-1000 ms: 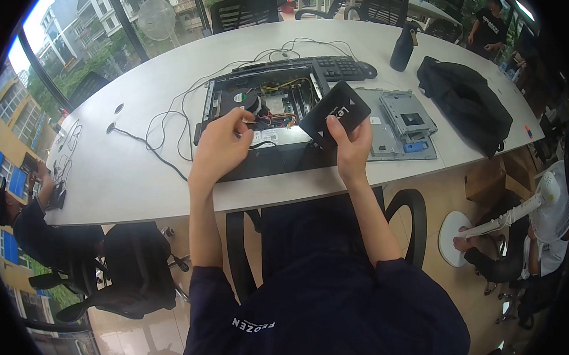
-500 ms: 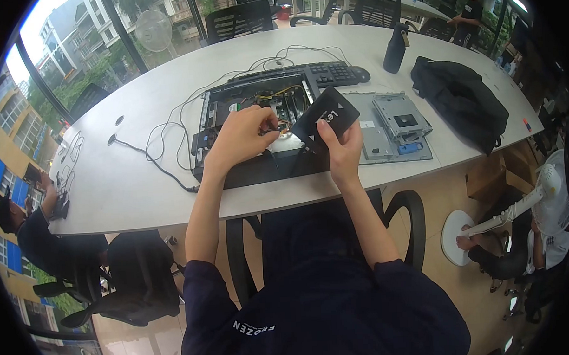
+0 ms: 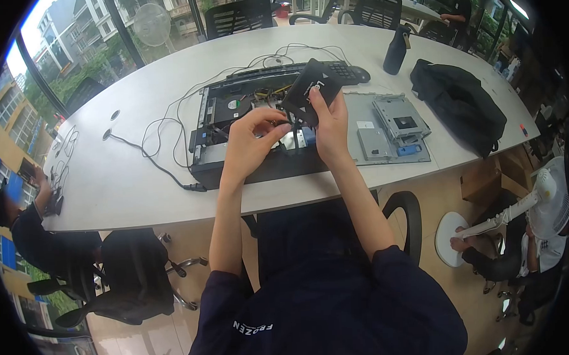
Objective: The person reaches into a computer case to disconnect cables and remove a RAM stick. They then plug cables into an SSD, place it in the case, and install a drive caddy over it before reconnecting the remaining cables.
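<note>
The right hand [image 3: 330, 128] is raised above the open black desktop computer case [image 3: 231, 119], forearm running up from the bottom of the view and wrist nearly straight. Its thumb and fingers are closed on the lower edge of a flat black rectangular drive with white lettering [image 3: 311, 87], which stands tilted, one corner pointing away from the person, over the middle of the case and clear of the pale grey surface [image 3: 126, 184].

The left hand [image 3: 251, 144] comes in from the other side, wrist bent and knuckles up. Its fingers are curled, with the thumb and forefinger drawn together right at the drive's lower left corner. Whether they pinch the drive itself or something small beside it cannot be told. The two hands nearly touch.

Loose thin cables [image 3: 161, 122] trail left of the case. A black keyboard [image 3: 346, 70] lies behind it, and a grey metal panel carrying a drive bracket [image 3: 390, 125] lies just to the right. Further right sit a dark bottle [image 3: 396, 49] and a black bag [image 3: 462, 103].
</note>
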`<state>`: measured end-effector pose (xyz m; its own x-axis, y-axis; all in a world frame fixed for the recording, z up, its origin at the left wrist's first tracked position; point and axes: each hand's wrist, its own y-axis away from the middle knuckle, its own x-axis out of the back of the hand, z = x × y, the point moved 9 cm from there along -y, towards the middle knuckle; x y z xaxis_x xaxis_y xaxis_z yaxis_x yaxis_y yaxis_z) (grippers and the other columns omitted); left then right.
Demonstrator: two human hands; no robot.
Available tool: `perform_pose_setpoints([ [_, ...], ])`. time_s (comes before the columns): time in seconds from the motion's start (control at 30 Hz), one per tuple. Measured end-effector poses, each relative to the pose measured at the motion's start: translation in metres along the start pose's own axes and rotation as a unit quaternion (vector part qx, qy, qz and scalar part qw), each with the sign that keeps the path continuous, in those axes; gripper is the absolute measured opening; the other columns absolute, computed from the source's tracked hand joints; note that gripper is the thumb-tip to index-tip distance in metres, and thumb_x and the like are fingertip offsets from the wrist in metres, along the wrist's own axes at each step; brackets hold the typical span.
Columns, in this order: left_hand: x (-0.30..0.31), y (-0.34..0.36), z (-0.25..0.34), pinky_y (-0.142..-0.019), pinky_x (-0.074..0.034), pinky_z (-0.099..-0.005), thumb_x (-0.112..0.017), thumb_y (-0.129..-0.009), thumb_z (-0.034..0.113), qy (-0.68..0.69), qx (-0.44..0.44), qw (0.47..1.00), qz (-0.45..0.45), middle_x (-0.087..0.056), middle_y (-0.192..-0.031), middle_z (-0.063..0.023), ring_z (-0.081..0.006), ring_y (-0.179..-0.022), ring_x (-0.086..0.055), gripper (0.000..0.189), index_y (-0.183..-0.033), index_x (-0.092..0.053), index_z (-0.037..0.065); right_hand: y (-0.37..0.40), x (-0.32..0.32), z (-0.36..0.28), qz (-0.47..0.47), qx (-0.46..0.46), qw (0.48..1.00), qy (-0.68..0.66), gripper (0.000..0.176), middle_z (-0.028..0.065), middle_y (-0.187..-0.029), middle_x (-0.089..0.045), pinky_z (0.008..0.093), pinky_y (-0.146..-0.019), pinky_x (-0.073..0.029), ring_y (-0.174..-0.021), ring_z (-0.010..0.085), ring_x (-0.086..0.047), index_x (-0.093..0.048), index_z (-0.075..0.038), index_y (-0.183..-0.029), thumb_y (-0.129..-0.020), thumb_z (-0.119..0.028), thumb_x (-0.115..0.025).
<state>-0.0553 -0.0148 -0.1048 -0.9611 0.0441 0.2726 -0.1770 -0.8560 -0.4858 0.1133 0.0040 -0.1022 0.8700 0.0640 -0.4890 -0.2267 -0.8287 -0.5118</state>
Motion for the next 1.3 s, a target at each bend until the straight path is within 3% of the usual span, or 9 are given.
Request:
perform_pose_setpoints([
  [0.17,-0.002,0.005,-0.008,-0.079,-0.053,-0.0251,-0.072,-0.088,0.005,0.090,0.031,0.995,-0.029,-0.074,-0.099,-0.0083,-0.0114,-0.090,-0.068,0.016,-0.103,-0.070,0.000,-0.002,0.010,0.021,0.020,-0.120,0.992,-0.017,0.027,0.0043,-0.095,-0.064,0.0217,-0.047,-0.046,-0.068,0.0070,-0.062,-0.053,-0.005,-0.117,-0.100,-0.025,-0.059],
  [0.37,0.001,0.008,-0.006,-0.081,-0.053,-0.0260,-0.072,-0.088,0.005,0.095,0.029,0.995,0.001,-0.074,-0.098,-0.0090,-0.0118,-0.088,-0.068,0.017,-0.103,-0.070,-0.002,0.000,0.004,0.022,-0.019,-0.144,0.989,-0.040,0.026,0.0042,-0.094,-0.064,0.0241,-0.051,-0.049,-0.072,0.0091,-0.063,-0.053,-0.005,-0.117,-0.099,-0.023,-0.060],
  [0.63,0.005,0.006,-0.022,-0.068,-0.048,-0.0207,-0.073,-0.088,0.009,0.082,0.089,0.992,0.032,-0.074,-0.093,-0.0075,-0.0077,-0.080,-0.066,0.024,-0.109,-0.071,-0.003,0.003,0.004,0.032,-0.039,-0.181,0.983,-0.015,0.026,0.0074,-0.097,-0.066,0.0276,-0.055,-0.053,-0.075,0.0138,-0.067,-0.050,-0.004,-0.116,-0.096,-0.017,-0.061],
  [0.77,0.004,0.003,-0.016,-0.064,-0.046,-0.0199,-0.073,-0.089,0.011,0.120,0.057,0.991,0.034,-0.074,-0.091,-0.0083,-0.0073,-0.078,-0.066,0.026,-0.110,-0.067,-0.003,0.003,0.005,0.032,-0.026,-0.179,0.983,0.012,0.031,0.0102,-0.096,-0.066,0.0283,-0.054,-0.054,-0.071,0.0154,-0.067,-0.046,-0.003,-0.116,-0.094,-0.014,-0.065],
  [0.87,0.007,0.003,-0.019,-0.061,-0.045,-0.0191,-0.073,-0.089,0.012,0.125,0.070,0.989,0.044,-0.073,-0.086,-0.0101,-0.0072,-0.076,-0.066,0.021,-0.101,-0.060,0.000,0.001,0.004,0.034,-0.035,-0.168,0.985,0.024,0.037,0.0119,-0.095,-0.065,0.0281,-0.053,-0.056,-0.071,0.0158,-0.068,-0.042,-0.002,-0.119,-0.093,-0.015,-0.065],
  [0.93,0.008,0.002,-0.023,-0.058,-0.046,-0.0197,-0.075,-0.088,0.011,0.131,0.074,0.988,0.032,-0.071,-0.078,-0.0117,-0.0122,-0.082,-0.071,0.028,-0.087,-0.047,0.005,0.000,0.002,0.033,-0.040,-0.157,0.986,0.027,0.040,0.0126,-0.094,-0.065,0.0279,-0.052,-0.057,-0.070,0.0159,-0.068,-0.039,-0.002,-0.120,-0.093,-0.016,-0.066],
  [1.03,0.008,0.000,-0.021,-0.056,-0.046,-0.0199,-0.076,-0.087,0.011,0.131,0.067,0.988,0.042,-0.071,-0.077,-0.0118,-0.0134,-0.079,-0.071,0.033,-0.081,-0.044,0.008,-0.001,-0.001,0.034,-0.059,-0.163,0.984,0.031,0.040,0.0131,-0.095,-0.065,0.0284,-0.052,-0.058,-0.070,0.0159,-0.068,-0.039,-0.002,-0.120,-0.093,-0.016,-0.065],
  [1.1,0.008,0.000,-0.021,-0.056,-0.046,-0.0198,-0.077,-0.087,0.011,0.132,0.067,0.988,0.044,-0.071,-0.077,-0.0115,-0.0133,-0.079,-0.071,0.034,-0.080,-0.044,0.008,0.000,-0.002,0.035,-0.075,-0.173,0.981,0.045,0.039,0.0120,-0.103,-0.066,0.0272,-0.057,-0.057,-0.080,0.0167,-0.070,-0.042,-0.003,-0.122,-0.094,-0.017,-0.066],
  [1.3,0.009,0.000,-0.026,-0.057,-0.046,-0.0197,-0.077,-0.087,0.012,0.139,0.068,0.987,0.047,-0.071,-0.077,-0.0107,-0.0120,-0.076,-0.070,0.035,-0.078,-0.044,0.009,0.000,-0.007,0.026,-0.086,-0.114,0.988,0.051,0.039,0.0145,-0.096,-0.066,0.0277,-0.052,-0.059,-0.072,0.0160,-0.069,-0.037,-0.002,-0.118,-0.093,-0.012,-0.066],
])
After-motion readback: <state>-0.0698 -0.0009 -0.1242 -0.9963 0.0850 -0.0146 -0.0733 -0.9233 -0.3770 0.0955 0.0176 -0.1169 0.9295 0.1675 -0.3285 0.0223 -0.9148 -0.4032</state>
